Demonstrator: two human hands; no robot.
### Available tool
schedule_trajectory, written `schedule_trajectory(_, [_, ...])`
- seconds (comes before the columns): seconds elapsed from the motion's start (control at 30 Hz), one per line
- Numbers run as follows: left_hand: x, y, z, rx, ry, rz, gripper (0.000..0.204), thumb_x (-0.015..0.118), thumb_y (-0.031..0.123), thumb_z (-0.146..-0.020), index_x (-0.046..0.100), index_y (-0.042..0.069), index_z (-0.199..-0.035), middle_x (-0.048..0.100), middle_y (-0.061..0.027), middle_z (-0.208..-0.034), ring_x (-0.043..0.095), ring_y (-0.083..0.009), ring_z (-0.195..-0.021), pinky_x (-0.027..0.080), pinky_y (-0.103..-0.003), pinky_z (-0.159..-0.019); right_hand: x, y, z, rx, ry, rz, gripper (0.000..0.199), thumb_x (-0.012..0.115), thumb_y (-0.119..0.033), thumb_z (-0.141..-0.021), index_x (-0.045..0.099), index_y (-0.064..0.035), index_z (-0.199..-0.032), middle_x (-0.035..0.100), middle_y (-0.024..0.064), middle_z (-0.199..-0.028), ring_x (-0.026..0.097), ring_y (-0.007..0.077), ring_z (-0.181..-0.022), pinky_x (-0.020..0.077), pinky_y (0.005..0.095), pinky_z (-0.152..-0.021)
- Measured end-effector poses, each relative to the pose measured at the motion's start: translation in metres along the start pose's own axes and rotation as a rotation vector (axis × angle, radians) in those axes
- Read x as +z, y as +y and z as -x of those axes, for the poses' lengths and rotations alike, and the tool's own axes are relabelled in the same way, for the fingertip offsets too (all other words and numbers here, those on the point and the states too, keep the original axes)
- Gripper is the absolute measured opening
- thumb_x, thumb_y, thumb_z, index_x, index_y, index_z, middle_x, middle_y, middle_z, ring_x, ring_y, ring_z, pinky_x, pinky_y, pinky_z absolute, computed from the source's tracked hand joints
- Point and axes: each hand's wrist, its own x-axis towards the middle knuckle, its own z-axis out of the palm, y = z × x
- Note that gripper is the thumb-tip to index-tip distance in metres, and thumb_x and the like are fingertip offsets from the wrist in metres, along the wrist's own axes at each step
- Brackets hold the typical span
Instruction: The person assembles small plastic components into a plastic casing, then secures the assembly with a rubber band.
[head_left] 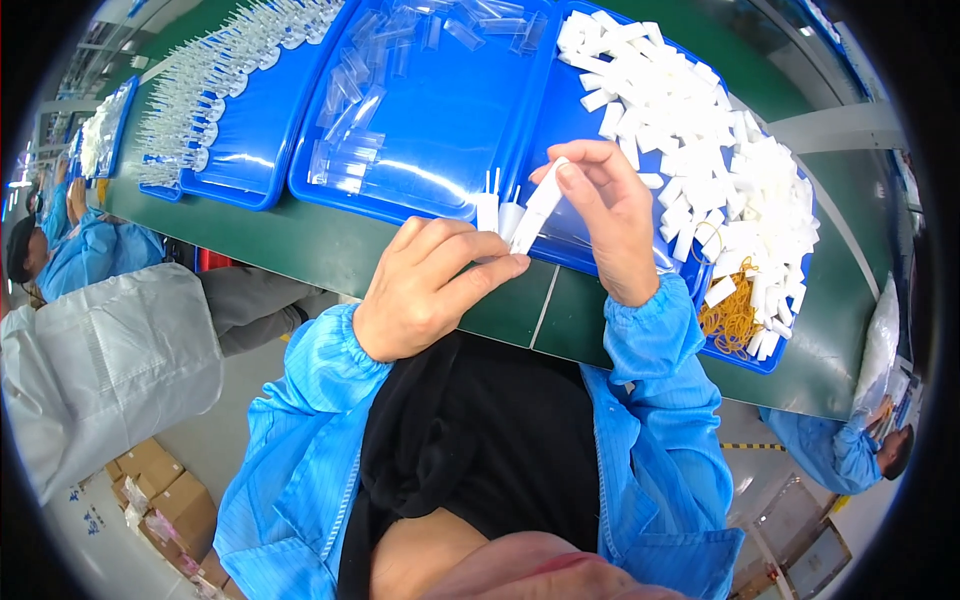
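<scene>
Judging by the trays, much is left: white caps (700, 130) heap the tray (775, 362) at upper right (rubber bands beside them). At frame centre, the left hand (425, 290) pinches several small white tubes (497, 212); the right hand (605, 225) fingers close on one cap (543, 200).

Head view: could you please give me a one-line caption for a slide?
Left hand and right hand hold small white plastic pieces together above blue trays on a green table.
</scene>
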Motion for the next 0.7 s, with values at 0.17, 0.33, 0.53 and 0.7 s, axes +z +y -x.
schedule_trajectory(0.17, [0.002,-0.004,-0.001,0.015,-0.008,-0.027,0.035,0.070,0.007,-0.073,0.071,0.010,-0.108,0.066,-0.0015,-0.106,0.061,-0.0210,-0.093,0.046,-0.033,-0.075,0.000,0.013,0.004,-0.152,-0.095,0.162,0.020,0.072,-0.020,-0.094,0.070,-0.0065,-0.108,0.068,0.0075,-0.105,0.063,0.0191,-0.106,0.0486,0.0328,-0.093])
schedule_trajectory(0.33, [0.010,-0.015,-0.002,0.009,0.234,0.065,0.046,0.081,0.002,-0.070,0.064,0.008,-0.113,0.067,-0.0075,-0.108,0.065,-0.0251,-0.093,0.048,-0.035,-0.075,0.008,0.010,0.009,-0.350,-0.092,0.254,0.016,0.075,-0.021,-0.090,0.071,-0.0105,-0.102,0.068,0.0067,-0.104,0.058,0.0246,-0.112,0.0435,0.0380,-0.098])
schedule_trajectory(0.53, [0.010,-0.012,-0.006,-0.047,0.258,0.056,0.047,0.083,-0.002,-0.068,0.066,0.008,-0.110,0.068,-0.0074,-0.103,0.066,-0.0254,-0.088,0.049,-0.035,-0.071,0.015,0.009,0.015,-0.288,-0.030,0.036,0.019,0.071,-0.018,-0.095,0.067,-0.0059,-0.108,0.064,0.0080,-0.108,0.060,0.0189,-0.106,0.0488,0.0317,-0.091])
schedule_trajectory(0.7, [0.021,-0.011,0.002,-0.081,0.256,0.190,0.038,0.082,-0.003,-0.069,0.070,0.009,-0.103,0.068,-0.0073,-0.099,0.066,-0.0245,-0.083,0.048,-0.034,-0.070,0.013,0.013,0.022,-0.220,-0.039,0.038,0.020,0.068,-0.019,-0.097,0.066,-0.0043,-0.111,0.063,0.0083,-0.106,0.061,0.0195,-0.102,0.0488,0.0338,-0.092])
